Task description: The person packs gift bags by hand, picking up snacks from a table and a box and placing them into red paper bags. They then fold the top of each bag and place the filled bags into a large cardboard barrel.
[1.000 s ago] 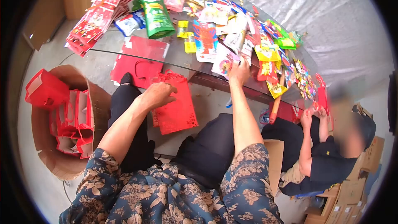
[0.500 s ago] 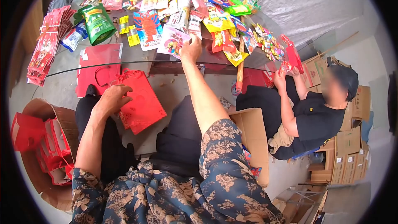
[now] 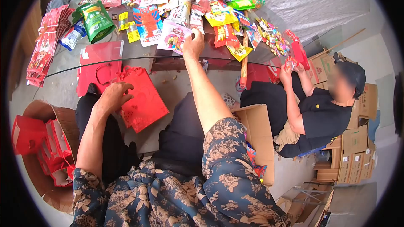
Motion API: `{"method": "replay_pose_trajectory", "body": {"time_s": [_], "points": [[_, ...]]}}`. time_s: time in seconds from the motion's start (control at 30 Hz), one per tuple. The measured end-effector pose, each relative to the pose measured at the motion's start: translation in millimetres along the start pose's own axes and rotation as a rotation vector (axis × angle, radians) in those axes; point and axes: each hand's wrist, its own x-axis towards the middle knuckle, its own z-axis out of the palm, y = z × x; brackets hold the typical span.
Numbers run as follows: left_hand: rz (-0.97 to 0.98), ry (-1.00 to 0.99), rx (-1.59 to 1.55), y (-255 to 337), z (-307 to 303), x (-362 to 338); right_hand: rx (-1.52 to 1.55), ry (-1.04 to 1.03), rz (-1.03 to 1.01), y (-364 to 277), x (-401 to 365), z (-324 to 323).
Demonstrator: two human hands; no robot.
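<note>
My right hand (image 3: pixel 193 45) reaches over the table and pinches the right edge of a pink snack packet (image 3: pixel 172 38). That packet lies against a white snack packet (image 3: pixel 182 6) and a blue packet with a red lobster picture (image 3: pixel 148 26). Beside the left edge of a red paper gift bag (image 3: pixel 145 103), my left hand (image 3: pixel 114 96) is held with its thumb and fingers apart and slightly curved. Part of the bag's edge is hidden behind that hand. The bag is tilted, above my legs.
Assorted snacks cover the glass table (image 3: pixel 141 59), including a green pouch (image 3: pixel 97 22) and red printed packets (image 3: pixel 48 44). A carton of red bags (image 3: pixel 52 147) stands left; an open carton (image 3: pixel 259 136) stands right. A person (image 3: pixel 324 105) sits at right, handling a small red packet.
The view has shifted slightly, so the table items appear a little higher. My right hand stays at the pink snack packet; my left hand stays beside the red bag.
</note>
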Motion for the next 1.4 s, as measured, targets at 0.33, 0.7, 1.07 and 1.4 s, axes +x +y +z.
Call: {"method": "replay_pose_trajectory", "body": {"time_s": [0.33,0.7,1.07,1.4], "points": [[0.032,0.007,0.003,-11,6,9,0.518,0.052,0.154,34,5,-4],[-0.029,-0.06,0.0,-20,5,-3,0.384,-0.185,0.645,86,-148,-313],[-0.012,-0.153,0.048,-30,16,8,-0.048,-0.696,0.859,131,-276,-456],[-0.047,-0.2,0.076,-18,16,4,0.132,-0.762,1.205,95,-330,-433]]}}
